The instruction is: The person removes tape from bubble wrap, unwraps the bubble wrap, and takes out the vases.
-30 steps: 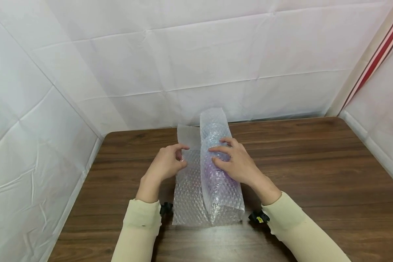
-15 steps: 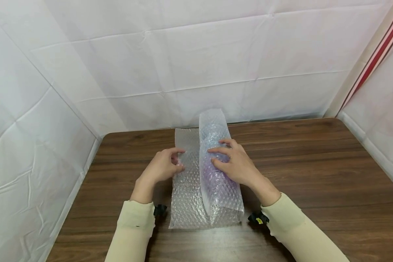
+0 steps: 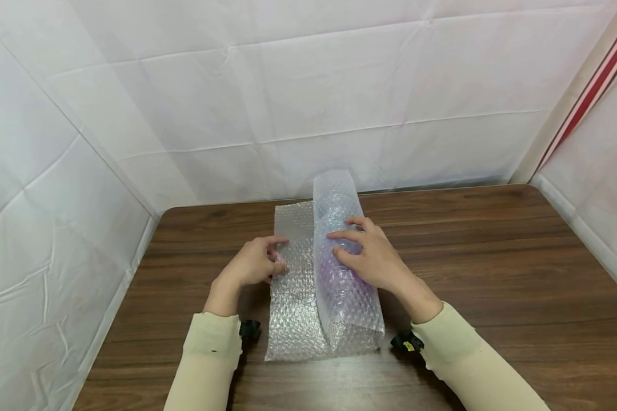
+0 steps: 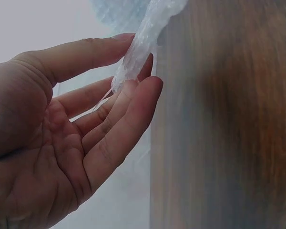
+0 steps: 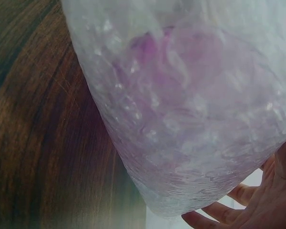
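Tbl [image 3: 493, 257]: L hand [image 3: 249, 264] pinches bubblewrap [image 3: 295, 308], R hand [image 3: 374, 254] atop; yel. label [image 3: 408, 345] illegible.

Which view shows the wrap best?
The head view: it takes in the wrap end to end, both flat part and roll. The left wrist view shows mainly an edge in the left grip; the right wrist view, a purple-tinted close-up cut off by the frame.

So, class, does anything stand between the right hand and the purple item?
Yes, the wrap: it covers the purple item, which shows only through it, and the right hand rests on that covering.
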`<state>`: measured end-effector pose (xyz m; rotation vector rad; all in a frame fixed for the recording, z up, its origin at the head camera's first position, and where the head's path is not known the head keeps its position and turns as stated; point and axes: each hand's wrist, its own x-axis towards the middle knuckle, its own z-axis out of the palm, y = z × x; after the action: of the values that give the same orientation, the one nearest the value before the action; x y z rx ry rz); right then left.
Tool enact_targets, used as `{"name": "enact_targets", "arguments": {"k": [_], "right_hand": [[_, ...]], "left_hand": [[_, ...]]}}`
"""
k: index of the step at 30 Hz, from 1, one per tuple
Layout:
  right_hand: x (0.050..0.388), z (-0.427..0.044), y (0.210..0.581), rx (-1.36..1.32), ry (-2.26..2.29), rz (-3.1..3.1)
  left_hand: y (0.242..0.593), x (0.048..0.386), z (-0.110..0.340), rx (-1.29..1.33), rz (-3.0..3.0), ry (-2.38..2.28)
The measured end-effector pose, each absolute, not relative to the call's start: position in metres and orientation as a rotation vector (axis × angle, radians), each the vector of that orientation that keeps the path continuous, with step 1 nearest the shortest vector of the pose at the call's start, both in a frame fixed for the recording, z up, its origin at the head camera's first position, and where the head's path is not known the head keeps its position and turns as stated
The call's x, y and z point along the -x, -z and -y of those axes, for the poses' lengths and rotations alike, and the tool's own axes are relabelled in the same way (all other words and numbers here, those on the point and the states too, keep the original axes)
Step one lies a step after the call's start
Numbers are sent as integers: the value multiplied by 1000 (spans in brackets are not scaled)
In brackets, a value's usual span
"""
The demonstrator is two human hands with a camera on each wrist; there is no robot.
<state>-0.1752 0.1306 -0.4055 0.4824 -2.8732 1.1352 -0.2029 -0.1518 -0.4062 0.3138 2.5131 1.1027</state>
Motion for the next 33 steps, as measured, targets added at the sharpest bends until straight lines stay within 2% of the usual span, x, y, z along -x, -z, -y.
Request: {"name": "enact_targets", "arguments": {"k": [33], "right_hand": [[176, -134, 405, -478, -1161, 2872]], "left_hand": [[428, 210, 153, -170, -2388, -1169]]}}
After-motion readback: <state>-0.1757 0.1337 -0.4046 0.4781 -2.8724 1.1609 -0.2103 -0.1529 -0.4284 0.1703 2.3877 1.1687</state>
